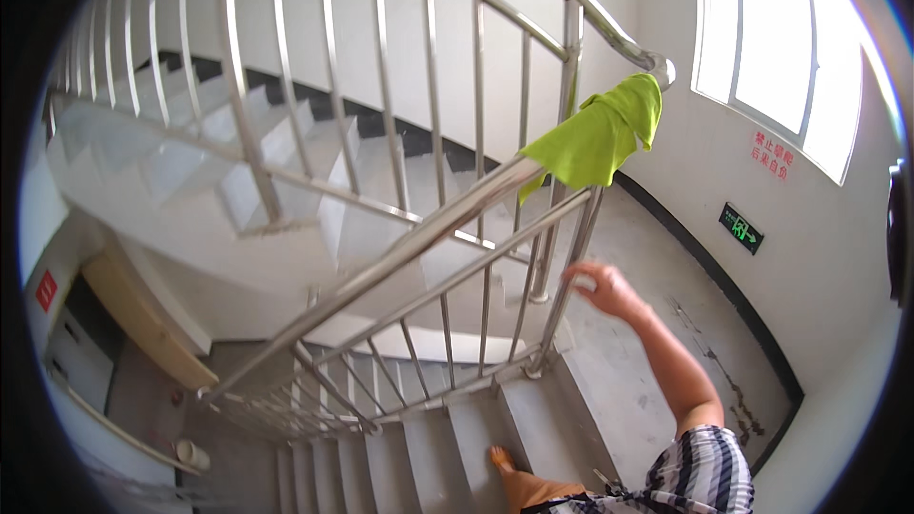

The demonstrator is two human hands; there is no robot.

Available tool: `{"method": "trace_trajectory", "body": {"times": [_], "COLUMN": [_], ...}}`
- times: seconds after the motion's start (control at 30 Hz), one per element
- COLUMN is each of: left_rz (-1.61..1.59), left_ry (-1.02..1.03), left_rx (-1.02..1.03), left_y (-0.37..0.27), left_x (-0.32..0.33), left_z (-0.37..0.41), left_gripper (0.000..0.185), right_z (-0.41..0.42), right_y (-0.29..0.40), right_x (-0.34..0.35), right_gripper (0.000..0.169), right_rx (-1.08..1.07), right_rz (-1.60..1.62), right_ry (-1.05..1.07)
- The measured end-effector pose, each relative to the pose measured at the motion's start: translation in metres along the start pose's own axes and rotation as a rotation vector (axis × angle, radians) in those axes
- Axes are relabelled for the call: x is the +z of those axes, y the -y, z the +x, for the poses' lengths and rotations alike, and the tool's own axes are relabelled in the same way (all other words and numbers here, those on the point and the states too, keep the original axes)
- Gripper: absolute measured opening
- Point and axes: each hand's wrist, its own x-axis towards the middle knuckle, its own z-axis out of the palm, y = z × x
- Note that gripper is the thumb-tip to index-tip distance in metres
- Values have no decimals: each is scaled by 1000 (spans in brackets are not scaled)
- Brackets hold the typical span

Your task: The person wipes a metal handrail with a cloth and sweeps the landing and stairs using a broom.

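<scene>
A bright green cloth (600, 139) lies draped over the upper end of the stainless steel handrail (428, 221), by the bend of the rail, its edges hanging down. Below the cloth is my right hand (603, 289), beside the steel end post (571, 271) of the railing. Its fingers are loosely bent and it holds nothing; whether the fingertips touch the post I cannot tell. My left hand is out of view.
Grey stairs (428, 457) run down to the left, with my foot (502, 458) on one step. A landing (643, 243) curves round under a window (771, 36) and a green exit sign (741, 228). Lower left are a wooden door (143, 314) and a pale bucket-like container (193, 455).
</scene>
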Motion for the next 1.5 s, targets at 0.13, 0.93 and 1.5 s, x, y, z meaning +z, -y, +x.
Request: {"method": "trace_trajectory", "body": {"times": [0.13, 0.93, 1.5], "left_rz": [80, 587, 587], "left_ry": [-31, -168, -784], "left_rx": [289, 1394, 1111], "left_y": [-167, -870, -455], "left_x": [13, 161, -110], "left_z": [4, 58, 250], "left_gripper": [48, 65, 49], "right_z": [130, 322, 271], "right_y": [-55, -136, 79], "right_x": [-135, -178, 351], "right_gripper": [26, 36, 26], "right_rx": [-182, -9, -703], "right_rz": [-372, -902, -389], "right_ry": [-487, -10, 248]}}
